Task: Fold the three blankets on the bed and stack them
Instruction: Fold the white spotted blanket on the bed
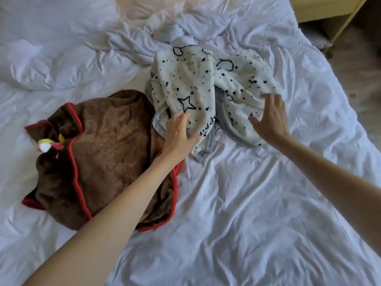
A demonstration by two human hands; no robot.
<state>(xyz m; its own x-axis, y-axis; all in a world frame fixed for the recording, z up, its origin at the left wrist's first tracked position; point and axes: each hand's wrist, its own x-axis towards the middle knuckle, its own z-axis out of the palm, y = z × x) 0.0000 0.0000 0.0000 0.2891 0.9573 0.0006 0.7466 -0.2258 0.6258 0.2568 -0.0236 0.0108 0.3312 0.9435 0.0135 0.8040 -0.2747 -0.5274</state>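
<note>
A crumpled white blanket [185, 79] with black stars and speckles lies in the middle of the bed. My left hand [178, 135] hovers over its near left edge, fingers spread, holding nothing. My right hand [272, 118] is spread over its right fold, touching or just above it. A brown plush blanket [107, 145] with red trim lies bunched to the left, under my left forearm. A pale bluish-white blanket [132, 44] lies rumpled behind the starred one.
The white bed sheet [237, 203] is wrinkled all around. A white pillow [41, 23] sits at the far left. A wooden furniture piece [329, 9] stands beyond the bed's right edge, with floor beside it.
</note>
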